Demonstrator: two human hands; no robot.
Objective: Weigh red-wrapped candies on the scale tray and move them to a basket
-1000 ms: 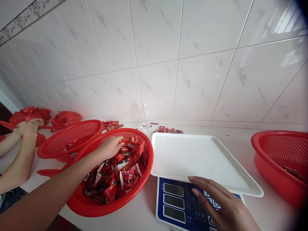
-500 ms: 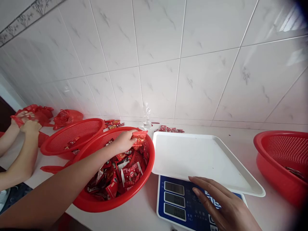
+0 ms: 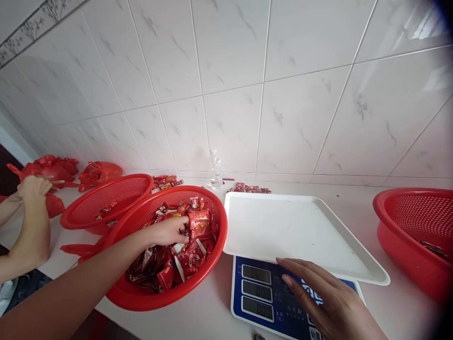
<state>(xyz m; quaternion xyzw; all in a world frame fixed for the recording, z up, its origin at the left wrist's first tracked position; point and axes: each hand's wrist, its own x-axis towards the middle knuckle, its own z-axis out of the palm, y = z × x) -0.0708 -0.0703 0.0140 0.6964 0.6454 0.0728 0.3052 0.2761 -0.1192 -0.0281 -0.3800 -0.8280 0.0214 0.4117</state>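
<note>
My left hand [image 3: 171, 231] is inside a red plastic basket [image 3: 159, 304] heaped with small wrapped packets. Its fingers are bent, with a gap between the index finger and the thumb. A shiny red packet [image 3: 200, 224] lies on the heap right by the fingertips, and another red packet with a white edge [image 3: 191, 257] is just below it. My right hand [image 3: 327, 297] hovers over the keypad of a blue and white digital scale [image 3: 253, 314], fingers stretched out, holding nothing. The scale's white tray [image 3: 276, 226] has only tiny specks on it.
Behind stand a second red basket [image 3: 102, 200] with a few packets and a clear bottle [image 3: 215, 171]. Loose packets [image 3: 247, 188] lie along the tiled wall. Another red basket [image 3: 399, 250] is at right. A co-worker's hands [image 3: 33, 189] are among red bags [image 3: 101, 174] at left.
My left hand has moved down and left, deeper into the basket. The red packet it pinched at the rim now lies flat on the heap. My right hand has stayed put.
</note>
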